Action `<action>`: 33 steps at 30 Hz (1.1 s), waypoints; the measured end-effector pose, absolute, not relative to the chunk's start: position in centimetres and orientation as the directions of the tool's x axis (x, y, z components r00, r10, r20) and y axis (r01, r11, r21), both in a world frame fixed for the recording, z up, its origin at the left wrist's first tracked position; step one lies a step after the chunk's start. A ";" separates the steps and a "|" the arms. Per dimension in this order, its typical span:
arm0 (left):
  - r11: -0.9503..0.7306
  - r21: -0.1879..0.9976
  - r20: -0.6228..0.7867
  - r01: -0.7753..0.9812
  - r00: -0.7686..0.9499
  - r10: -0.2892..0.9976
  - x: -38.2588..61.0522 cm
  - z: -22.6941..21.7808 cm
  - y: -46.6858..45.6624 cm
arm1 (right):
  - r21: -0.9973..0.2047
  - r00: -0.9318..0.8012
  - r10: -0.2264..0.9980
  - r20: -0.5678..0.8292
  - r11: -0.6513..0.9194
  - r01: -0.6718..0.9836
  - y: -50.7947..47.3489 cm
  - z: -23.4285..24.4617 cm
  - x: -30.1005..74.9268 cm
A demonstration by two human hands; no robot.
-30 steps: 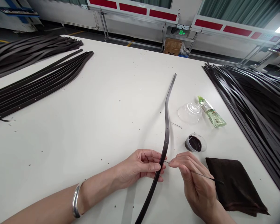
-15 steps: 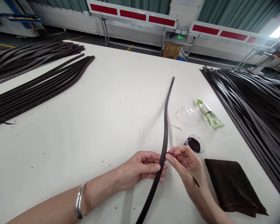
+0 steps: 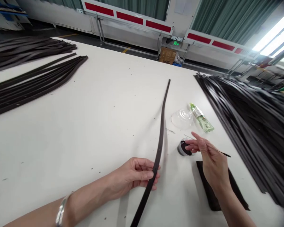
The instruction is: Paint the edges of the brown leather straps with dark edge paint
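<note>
My left hand [image 3: 132, 176] is closed on a long, dark brown strap [image 3: 160, 140], thumb on top and fingers underneath. Small holes run along the strap, which curves up and away from me. Over a small clear cup [image 3: 181, 149] of dark paste, my right hand [image 3: 214, 165] holds a thin rod [image 3: 224, 154] with a dark end. Its fingertips cover part of the cup, and whether they touch the paste I cannot tell. Below that hand lies a folded dark brown cloth [image 3: 209, 192], partly hidden by the wrist.
Beyond the cup are a clear plastic lid [image 3: 182, 119] and a green tube [image 3: 202, 117]. Dark straps [image 3: 236, 126] lie piled at the right, with more straps [image 3: 33, 85] at the left. Small dark scraps dot the white table [image 3: 97, 110].
My right hand has left the strap and moved right to the cup, still carrying the rod. My left hand keeps its hold on the strap. The view has shifted slightly.
</note>
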State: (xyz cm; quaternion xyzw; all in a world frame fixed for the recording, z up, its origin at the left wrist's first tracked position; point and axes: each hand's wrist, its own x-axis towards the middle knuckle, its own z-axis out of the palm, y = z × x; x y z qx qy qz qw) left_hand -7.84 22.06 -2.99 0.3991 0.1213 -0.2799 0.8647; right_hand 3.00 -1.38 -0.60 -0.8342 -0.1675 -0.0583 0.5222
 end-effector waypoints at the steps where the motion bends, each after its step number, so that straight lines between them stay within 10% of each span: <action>1: 0.521 0.619 -0.448 0.588 0.809 -0.380 -7.8 -2.9 22.1 | -0.785 0.919 0.235 0.316 -0.478 0.393 -2.0 -0.6 3.4; 6: 0.495 0.623 -0.483 0.605 0.796 -0.365 -7.6 -2.7 22.2 | -0.545 0.820 0.353 0.450 -0.619 0.565 -2.8 -1.5 5.0; 18: 0.470 0.629 -0.510 0.619 0.785 -0.352 -7.4 -2.7 22.3 | -0.491 0.797 0.415 0.438 -0.633 0.599 -2.5 -3.2 5.5; 27: 0.486 0.640 -0.487 0.595 0.803 -0.343 -7.6 -2.6 22.3 | -0.678 0.877 0.217 0.428 -0.564 0.471 -2.4 -1.3 3.9; 33: 0.513 0.628 -0.473 0.586 0.810 -0.347 -7.6 -2.7 22.1 | -0.951 0.976 0.079 0.201 -0.222 0.214 -1.5 -1.1 2.1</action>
